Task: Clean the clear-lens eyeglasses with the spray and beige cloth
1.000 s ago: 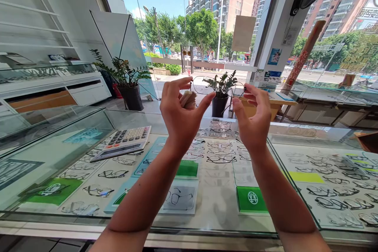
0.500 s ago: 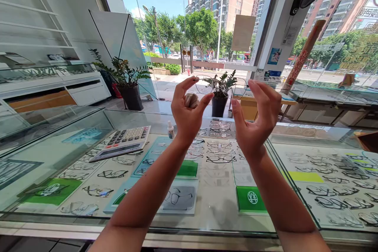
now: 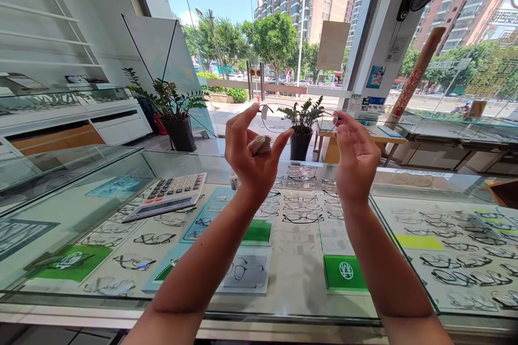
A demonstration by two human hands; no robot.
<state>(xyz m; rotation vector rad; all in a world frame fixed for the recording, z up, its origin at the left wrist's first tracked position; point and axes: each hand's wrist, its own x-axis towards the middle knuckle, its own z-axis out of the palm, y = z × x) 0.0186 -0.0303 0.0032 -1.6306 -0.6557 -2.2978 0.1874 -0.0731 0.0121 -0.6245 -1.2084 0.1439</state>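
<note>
Both my hands are raised above a glass display counter [image 3: 295, 291], holding a thin-rimmed pair of glasses [image 3: 299, 118] up against the window light. My left hand [image 3: 253, 153] pinches the left end of the frame between forefinger and thumb, and a small crumpled beige cloth [image 3: 259, 144] is tucked in its palm. My right hand [image 3: 354, 156] grips the right end of the frame with its fingertips. The lenses look clear.
Under the counter glass lie several rows of spectacle frames [image 3: 301, 210] and green cards [image 3: 346, 272]. A calculator [image 3: 168, 195] rests on the counter at left, with a small white bottle [image 3: 232, 179] behind my left wrist. Potted plants [image 3: 174, 110] stand by the window.
The glasses have tilted and shifted slightly left. My left hand moved left a little, now hiding most of the small bottle. My right hand turned, its fingers curling more upright.
</note>
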